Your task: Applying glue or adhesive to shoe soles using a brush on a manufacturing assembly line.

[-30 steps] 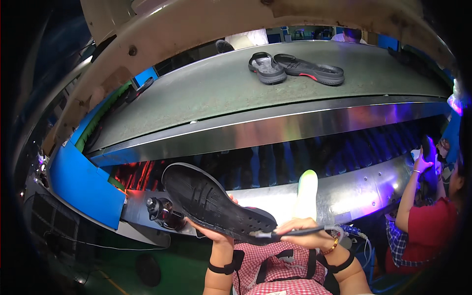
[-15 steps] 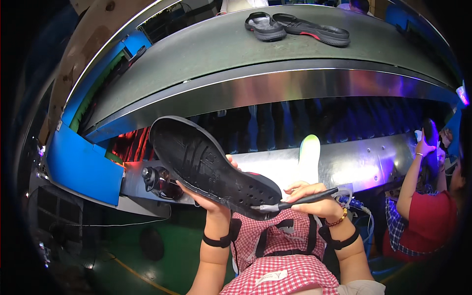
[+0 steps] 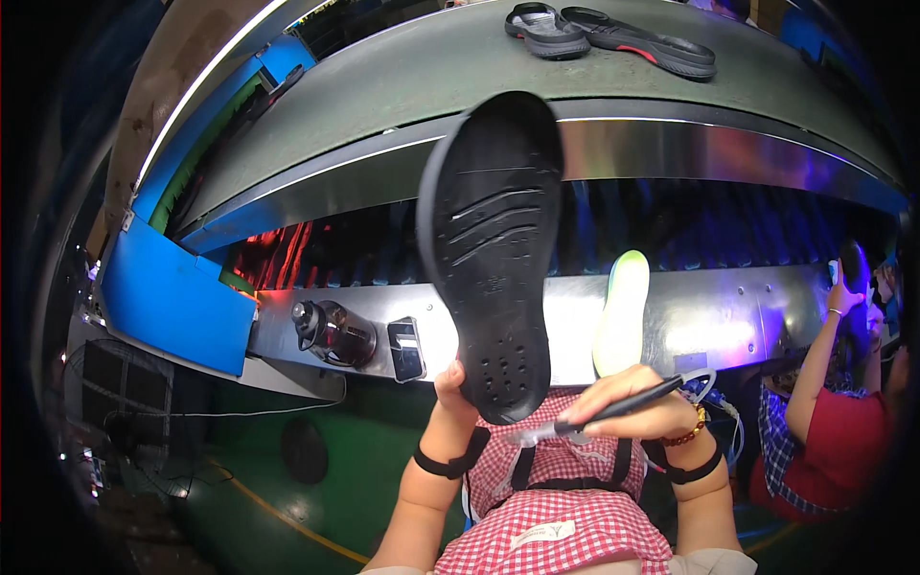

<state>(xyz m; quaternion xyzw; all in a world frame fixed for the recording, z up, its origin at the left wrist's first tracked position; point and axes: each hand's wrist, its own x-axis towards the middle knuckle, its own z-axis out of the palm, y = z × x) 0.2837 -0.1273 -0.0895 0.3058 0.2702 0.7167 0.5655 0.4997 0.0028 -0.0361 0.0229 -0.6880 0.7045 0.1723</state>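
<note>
My left hand [image 3: 454, 393] grips a black shoe sole [image 3: 494, 259] by the edge of its near end, its fingers mostly hidden behind it. The sole stands lengthwise before me, its inner face with grooves and small holes turned my way. In my right hand [image 3: 640, 412] is a brush [image 3: 656, 391] with a black handle and a pale tip. That tip is just below the sole's near end, seemingly apart from it. Behind my right hand, a white and yellow-green sole-shaped piece [image 3: 621, 321] lies on the metal ledge [image 3: 714, 307].
A dark bottle [image 3: 335, 333] and a phone [image 3: 406, 350] rest on the ledge at left. Two black soles [image 3: 642, 43] lie on the green conveyor belt [image 3: 383, 120] beyond. At right, a co-worker in red [image 3: 848, 431] holds a dark sole. A thin hose [image 3: 709, 383] runs near my right wrist.
The sole has swung from slanting up-left to nearly straight away from me. The brush tip has left its near end and dropped slightly. The phone has come into view.
</note>
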